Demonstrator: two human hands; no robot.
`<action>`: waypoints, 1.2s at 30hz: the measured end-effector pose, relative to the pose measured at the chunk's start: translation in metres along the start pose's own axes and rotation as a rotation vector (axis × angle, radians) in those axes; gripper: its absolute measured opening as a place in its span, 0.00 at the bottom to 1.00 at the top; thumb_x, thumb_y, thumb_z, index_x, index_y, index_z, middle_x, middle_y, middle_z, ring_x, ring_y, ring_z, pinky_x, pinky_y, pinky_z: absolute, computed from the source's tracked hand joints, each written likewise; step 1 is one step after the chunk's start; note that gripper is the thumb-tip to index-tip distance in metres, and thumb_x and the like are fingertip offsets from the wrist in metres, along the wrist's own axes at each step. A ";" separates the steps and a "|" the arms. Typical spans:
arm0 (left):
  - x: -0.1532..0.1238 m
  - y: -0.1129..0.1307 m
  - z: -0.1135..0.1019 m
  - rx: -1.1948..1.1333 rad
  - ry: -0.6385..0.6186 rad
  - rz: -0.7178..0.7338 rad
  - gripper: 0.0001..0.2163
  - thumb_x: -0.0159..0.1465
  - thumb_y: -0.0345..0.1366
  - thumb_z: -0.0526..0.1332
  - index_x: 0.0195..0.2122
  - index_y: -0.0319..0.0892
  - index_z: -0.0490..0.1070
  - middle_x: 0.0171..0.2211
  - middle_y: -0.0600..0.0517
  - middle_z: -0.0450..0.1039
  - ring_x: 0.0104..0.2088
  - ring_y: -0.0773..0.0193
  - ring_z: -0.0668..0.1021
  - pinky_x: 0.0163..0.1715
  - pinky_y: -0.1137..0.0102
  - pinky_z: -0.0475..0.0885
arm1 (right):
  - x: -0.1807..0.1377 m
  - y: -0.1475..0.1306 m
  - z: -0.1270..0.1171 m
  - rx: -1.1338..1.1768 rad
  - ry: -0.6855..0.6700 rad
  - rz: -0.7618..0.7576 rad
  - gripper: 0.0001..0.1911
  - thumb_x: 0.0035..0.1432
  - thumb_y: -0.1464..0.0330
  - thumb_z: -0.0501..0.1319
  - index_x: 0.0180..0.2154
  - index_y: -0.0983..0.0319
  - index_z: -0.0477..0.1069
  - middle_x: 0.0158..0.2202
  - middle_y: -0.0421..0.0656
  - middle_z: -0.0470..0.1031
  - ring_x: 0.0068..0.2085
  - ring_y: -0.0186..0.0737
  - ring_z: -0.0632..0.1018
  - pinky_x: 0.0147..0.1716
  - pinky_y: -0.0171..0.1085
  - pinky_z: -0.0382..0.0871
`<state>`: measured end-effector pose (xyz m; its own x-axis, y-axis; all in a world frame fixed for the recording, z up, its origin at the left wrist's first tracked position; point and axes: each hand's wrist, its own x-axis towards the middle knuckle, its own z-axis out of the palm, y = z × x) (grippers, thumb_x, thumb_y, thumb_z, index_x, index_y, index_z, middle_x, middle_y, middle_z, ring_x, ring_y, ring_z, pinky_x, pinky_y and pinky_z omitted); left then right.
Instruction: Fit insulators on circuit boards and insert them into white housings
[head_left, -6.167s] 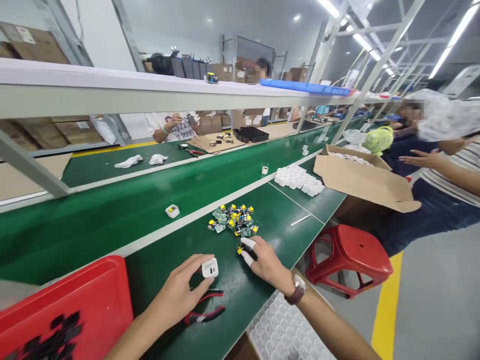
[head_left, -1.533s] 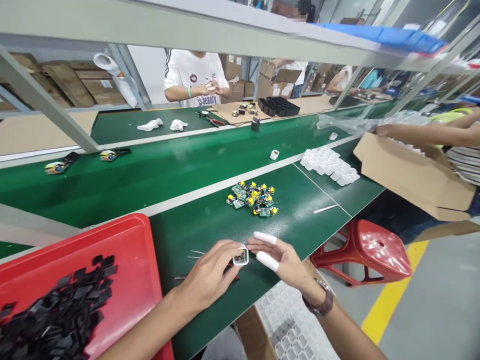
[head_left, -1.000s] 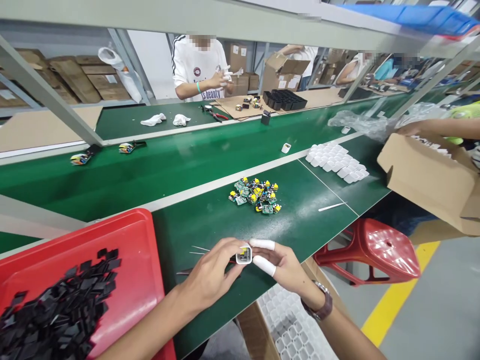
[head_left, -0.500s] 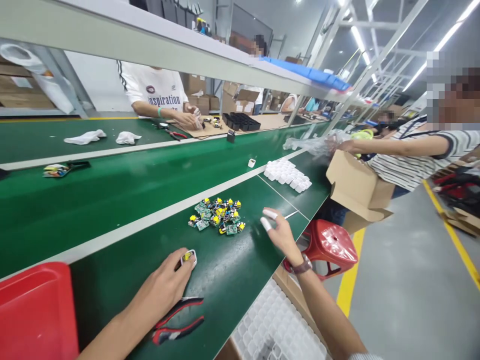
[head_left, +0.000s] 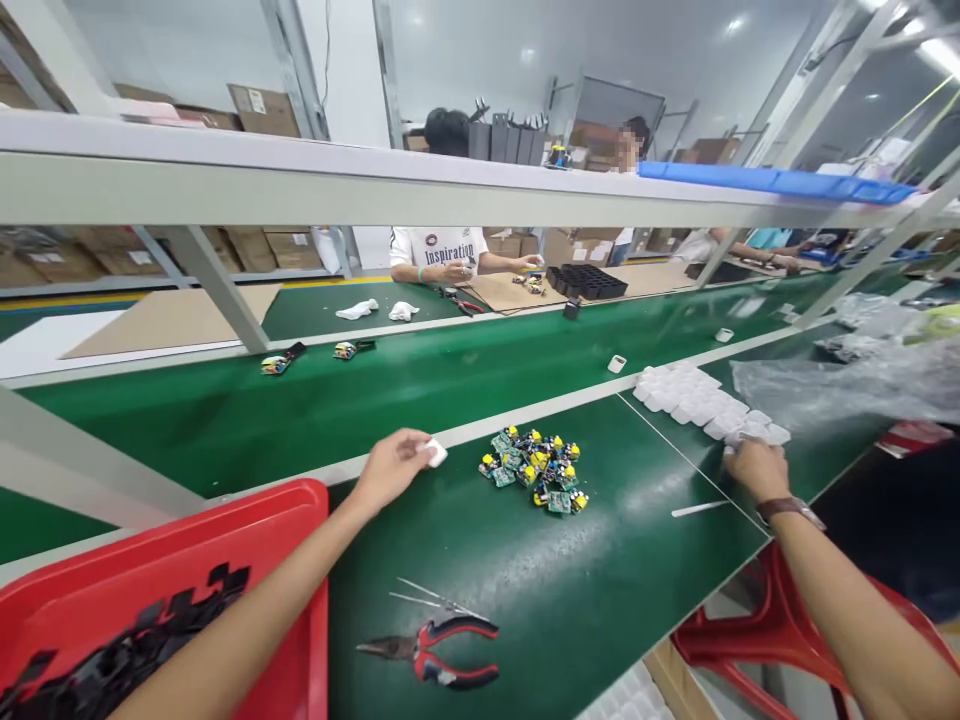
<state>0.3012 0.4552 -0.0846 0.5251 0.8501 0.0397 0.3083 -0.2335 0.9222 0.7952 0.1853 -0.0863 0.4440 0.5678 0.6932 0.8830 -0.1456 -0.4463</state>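
Over the belt-side edge of the green bench, my left hand (head_left: 390, 472) is closed on a small white plastic case (head_left: 435, 454), gripped between thumb and fingers. My right hand (head_left: 759, 472) reaches far right, its fingers bent around the near end of a group of white plastic cases (head_left: 682, 395); the fingertips are partly hidden. Between my hands lies a pile of small green circuit boards (head_left: 559, 502) with yellow-topped parts. Red-and-black pliers (head_left: 457, 640) and metal tweezers (head_left: 442, 600) rest near the bench front.
A red bin (head_left: 319, 600) with black parts stands at the left, under my forearm. Beyond runs a green conveyor belt (head_left: 465, 350) carrying a few assemblies and white cases. A shelf beam (head_left: 375, 190) crosses above. A co-worker (head_left: 450, 250) works opposite. A red stool (head_left: 750, 620) is at the right.
My left hand has moved forward with the white case, away from the pliers. My right hand has gone from hovering open beside the board pile to the white cases. The view has swung left.
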 end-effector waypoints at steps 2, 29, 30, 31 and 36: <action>0.020 -0.006 -0.020 0.133 0.115 0.062 0.14 0.56 0.46 0.70 0.37 0.42 0.75 0.40 0.43 0.81 0.50 0.43 0.80 0.57 0.47 0.73 | -0.001 0.007 -0.003 -0.011 0.012 -0.023 0.19 0.63 0.70 0.61 0.20 0.57 0.67 0.26 0.47 0.74 0.35 0.49 0.80 0.41 0.49 0.73; -0.154 0.025 0.029 0.316 -0.083 0.360 0.14 0.70 0.40 0.63 0.55 0.55 0.73 0.51 0.50 0.76 0.47 0.60 0.81 0.41 0.70 0.80 | -0.159 -0.199 0.095 0.416 -0.467 -0.060 0.23 0.67 0.72 0.59 0.62 0.61 0.64 0.44 0.45 0.79 0.38 0.38 0.81 0.39 0.40 0.80; -0.157 0.023 0.030 0.304 -0.098 0.375 0.13 0.69 0.39 0.63 0.55 0.54 0.73 0.51 0.51 0.77 0.49 0.60 0.81 0.46 0.68 0.79 | -0.168 -0.203 0.093 0.438 -0.482 -0.053 0.22 0.67 0.72 0.60 0.61 0.60 0.65 0.44 0.44 0.79 0.38 0.37 0.82 0.39 0.38 0.81; -0.159 0.022 0.030 0.292 -0.121 0.388 0.13 0.70 0.38 0.63 0.55 0.54 0.73 0.52 0.51 0.77 0.51 0.60 0.81 0.51 0.67 0.78 | -0.176 -0.206 0.091 0.451 -0.496 -0.047 0.20 0.67 0.71 0.61 0.60 0.59 0.67 0.45 0.44 0.79 0.40 0.38 0.82 0.41 0.39 0.81; -0.164 0.018 0.035 0.272 -0.182 0.333 0.14 0.69 0.36 0.63 0.56 0.51 0.72 0.53 0.50 0.77 0.52 0.59 0.81 0.52 0.66 0.76 | -0.191 -0.209 0.073 0.424 -0.530 -0.030 0.22 0.65 0.72 0.64 0.59 0.55 0.71 0.49 0.48 0.79 0.53 0.50 0.77 0.56 0.58 0.73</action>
<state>0.2484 0.2951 -0.0882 0.7539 0.6171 0.2255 0.2834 -0.6151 0.7357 0.5148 0.1667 -0.1669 0.1898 0.9027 0.3862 0.7096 0.1458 -0.6894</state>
